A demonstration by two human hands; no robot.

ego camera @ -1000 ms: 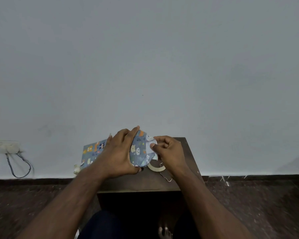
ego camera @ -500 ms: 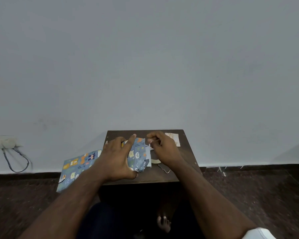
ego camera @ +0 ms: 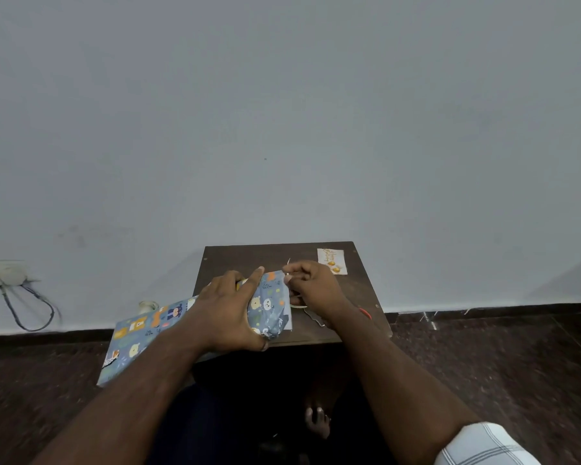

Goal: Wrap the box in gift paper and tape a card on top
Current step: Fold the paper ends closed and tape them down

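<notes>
Seen from above, a small dark table point(ego camera: 359, 297) stands against a pale wall. On its middle lies a box point(ego camera: 269, 307) partly wrapped in blue paper point(ego camera: 138, 333) printed with cartoon animals; the loose paper trails off the table's left edge. The left hand point(ego camera: 227, 313) lies over the wrapped box, fingers spread and thumb curled around its near edge, holding it. The right hand point(ego camera: 311, 286), fingers curled, pinches the paper at the box's right end. A small white card point(ego camera: 331, 261) lies at the table's far right corner, apart from the box.
</notes>
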